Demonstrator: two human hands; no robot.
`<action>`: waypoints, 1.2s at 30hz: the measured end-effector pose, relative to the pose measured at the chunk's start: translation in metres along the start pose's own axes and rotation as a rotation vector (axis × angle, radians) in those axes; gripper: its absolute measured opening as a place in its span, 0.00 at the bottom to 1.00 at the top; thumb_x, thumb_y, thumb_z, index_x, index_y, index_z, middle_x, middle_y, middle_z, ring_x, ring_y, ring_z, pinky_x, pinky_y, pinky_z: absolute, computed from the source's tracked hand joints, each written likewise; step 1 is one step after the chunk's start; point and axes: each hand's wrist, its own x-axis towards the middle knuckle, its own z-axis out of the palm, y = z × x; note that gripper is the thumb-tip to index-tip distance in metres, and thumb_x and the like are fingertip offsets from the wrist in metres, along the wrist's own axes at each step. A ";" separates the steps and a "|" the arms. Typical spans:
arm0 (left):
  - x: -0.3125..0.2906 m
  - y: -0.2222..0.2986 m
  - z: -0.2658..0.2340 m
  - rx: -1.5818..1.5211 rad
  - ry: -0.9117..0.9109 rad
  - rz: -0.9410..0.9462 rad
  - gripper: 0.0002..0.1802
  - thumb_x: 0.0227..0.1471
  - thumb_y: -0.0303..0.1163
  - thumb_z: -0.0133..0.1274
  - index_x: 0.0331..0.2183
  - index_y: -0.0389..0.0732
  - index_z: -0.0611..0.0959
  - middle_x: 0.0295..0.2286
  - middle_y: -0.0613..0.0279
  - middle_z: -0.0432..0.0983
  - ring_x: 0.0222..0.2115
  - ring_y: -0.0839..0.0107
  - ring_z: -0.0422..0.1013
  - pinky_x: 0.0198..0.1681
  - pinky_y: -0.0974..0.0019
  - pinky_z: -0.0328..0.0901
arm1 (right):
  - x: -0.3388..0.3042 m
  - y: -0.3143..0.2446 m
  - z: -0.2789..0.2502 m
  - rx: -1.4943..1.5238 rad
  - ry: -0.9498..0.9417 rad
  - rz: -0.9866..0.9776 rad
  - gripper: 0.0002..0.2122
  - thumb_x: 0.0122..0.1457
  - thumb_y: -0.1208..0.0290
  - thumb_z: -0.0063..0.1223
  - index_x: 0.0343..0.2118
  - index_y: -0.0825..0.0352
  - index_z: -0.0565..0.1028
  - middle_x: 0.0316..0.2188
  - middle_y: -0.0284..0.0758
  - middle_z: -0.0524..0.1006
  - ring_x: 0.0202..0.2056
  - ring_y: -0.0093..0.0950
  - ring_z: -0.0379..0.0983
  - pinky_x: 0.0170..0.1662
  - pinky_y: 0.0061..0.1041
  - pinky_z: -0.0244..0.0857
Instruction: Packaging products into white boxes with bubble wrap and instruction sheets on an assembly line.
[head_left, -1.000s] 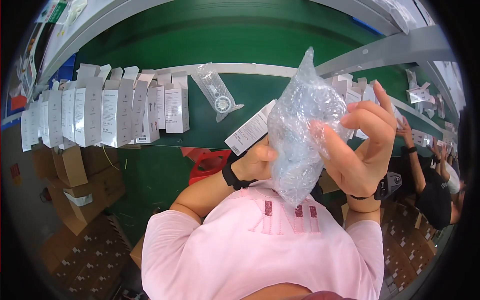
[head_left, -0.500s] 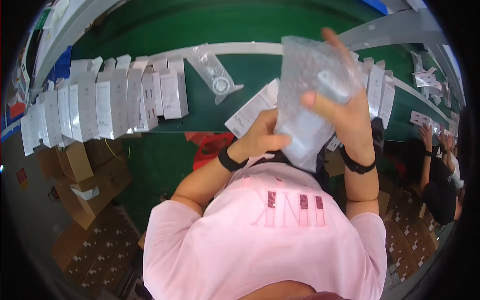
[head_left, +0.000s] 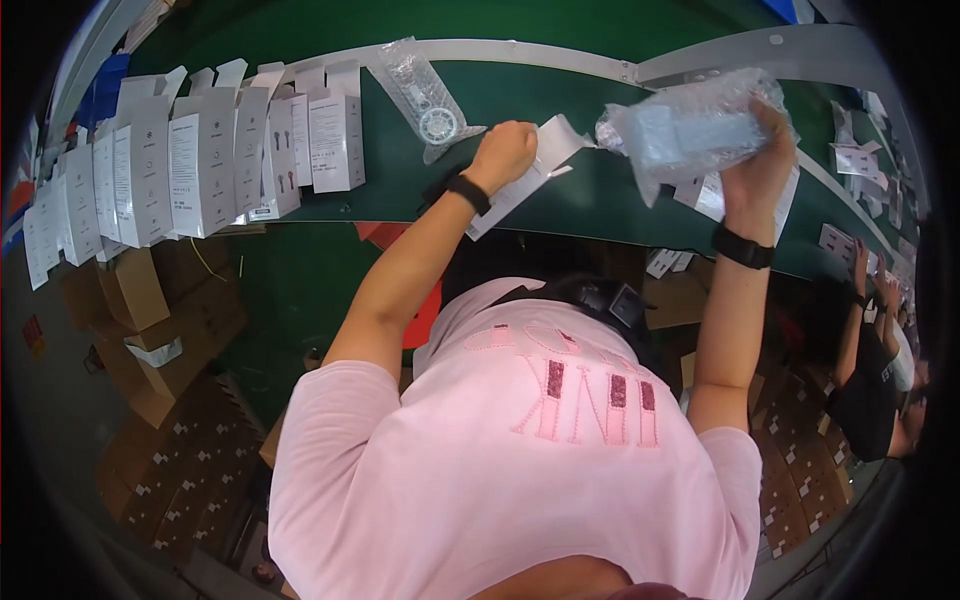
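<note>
In my right hand (head_left: 758,165) is a clear bubble-wrap bag (head_left: 695,130) with a pale bluish-white object inside. My fingers grip its right end, and the bag lies sideways above the table. My left hand (head_left: 503,155) is curled closed at the upper left side of a white carton (head_left: 520,197), whose end flap (head_left: 562,142) stands out toward the bag. My fingertips are partly hidden there. Just left of this hand, a bubble-wrapped item with a round white wheel-like part (head_left: 437,124) rests on the green table.
Several upright white cartons (head_left: 205,165) with raised flaps line the table's left. More white cartons (head_left: 708,195) lie beneath the bag. A pale rail (head_left: 500,52) crosses behind. Brown cardboard boxes (head_left: 190,345) stand lower left. Another person (head_left: 868,370) works at the far right.
My left hand has let go of the bag and moved up-left to the white carton. My right hand has carried the bag rightward and turned it sideways. The carton's flap now stands out.
</note>
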 end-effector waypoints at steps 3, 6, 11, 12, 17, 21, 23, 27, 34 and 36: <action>-0.032 0.053 -0.027 -0.443 -0.031 0.107 0.23 0.60 0.34 0.39 0.54 0.36 0.73 0.25 0.44 0.77 0.31 0.57 0.76 0.40 0.60 0.69 | -0.021 0.022 0.040 0.046 -0.014 -0.120 0.11 0.58 0.71 0.51 0.42 0.69 0.74 0.40 0.35 0.76 0.45 0.31 0.72 0.52 0.33 0.64; -0.056 0.099 -0.053 -0.901 -0.038 0.082 0.21 0.63 0.36 0.39 0.50 0.33 0.76 0.33 0.54 0.78 0.33 0.67 0.74 0.40 0.68 0.68 | -0.032 0.030 0.060 -0.006 -0.090 -0.165 0.10 0.59 0.68 0.54 0.41 0.68 0.76 0.39 0.33 0.77 0.42 0.27 0.72 0.50 0.29 0.64; -0.080 0.118 -0.085 -1.479 -0.192 -0.438 0.22 0.66 0.41 0.38 0.45 0.32 0.77 0.40 0.57 0.77 0.36 0.71 0.75 0.40 0.67 0.70 | -0.053 0.024 0.076 -0.465 -0.239 0.032 0.13 0.60 0.69 0.52 0.42 0.72 0.77 0.42 0.35 0.78 0.44 0.25 0.73 0.49 0.24 0.64; -0.084 0.115 -0.082 -1.485 -0.191 -0.440 0.22 0.66 0.41 0.38 0.45 0.32 0.77 0.40 0.57 0.77 0.36 0.71 0.75 0.40 0.67 0.70 | -0.060 0.031 0.085 -0.526 -0.248 0.107 0.14 0.60 0.68 0.51 0.43 0.73 0.76 0.43 0.35 0.78 0.44 0.25 0.73 0.50 0.23 0.64; -0.091 0.101 -0.082 -1.576 -0.218 -0.495 0.24 0.66 0.44 0.36 0.44 0.33 0.78 0.38 0.59 0.78 0.36 0.73 0.75 0.40 0.69 0.69 | -0.090 0.060 0.077 -0.748 -0.501 0.296 0.18 0.61 0.63 0.53 0.48 0.70 0.74 0.44 0.37 0.76 0.45 0.26 0.72 0.50 0.23 0.64; -0.107 0.078 -0.067 -1.290 -0.186 -0.231 0.26 0.66 0.46 0.35 0.43 0.33 0.79 0.37 0.61 0.78 0.37 0.76 0.73 0.40 0.71 0.67 | -0.094 0.028 0.097 -1.244 -0.800 0.383 0.17 0.61 0.65 0.51 0.49 0.70 0.72 0.41 0.41 0.77 0.40 0.27 0.72 0.47 0.25 0.64; -0.121 0.080 -0.068 -1.293 -0.156 -0.087 0.28 0.66 0.47 0.34 0.42 0.34 0.80 0.35 0.62 0.78 0.35 0.78 0.72 0.39 0.72 0.66 | -0.094 0.026 0.101 -1.463 -1.102 0.290 0.16 0.61 0.67 0.51 0.48 0.72 0.73 0.40 0.41 0.78 0.39 0.26 0.71 0.45 0.26 0.65; -0.131 0.067 -0.060 -1.200 -0.089 -0.215 0.25 0.65 0.44 0.36 0.41 0.34 0.80 0.33 0.62 0.78 0.32 0.79 0.71 0.39 0.72 0.66 | -0.088 0.063 0.084 -1.428 -1.223 0.385 0.15 0.59 0.69 0.54 0.46 0.72 0.75 0.38 0.35 0.79 0.38 0.23 0.72 0.45 0.25 0.66; -0.125 0.064 -0.108 -1.179 0.345 -0.183 0.21 0.63 0.43 0.43 0.36 0.32 0.79 0.28 0.70 0.75 0.29 0.84 0.65 0.32 0.74 0.60 | 0.044 0.109 -0.040 -1.879 -0.602 -0.406 0.16 0.53 0.72 0.59 0.45 0.65 0.73 0.37 0.44 0.76 0.42 0.43 0.74 0.45 0.35 0.68; -0.122 0.064 -0.108 -1.151 0.369 -0.170 0.21 0.62 0.43 0.45 0.35 0.33 0.79 0.26 0.71 0.73 0.28 0.84 0.63 0.30 0.73 0.59 | 0.046 0.137 -0.082 -2.011 -0.640 -0.260 0.18 0.51 0.72 0.60 0.46 0.64 0.72 0.37 0.45 0.74 0.43 0.46 0.71 0.44 0.40 0.67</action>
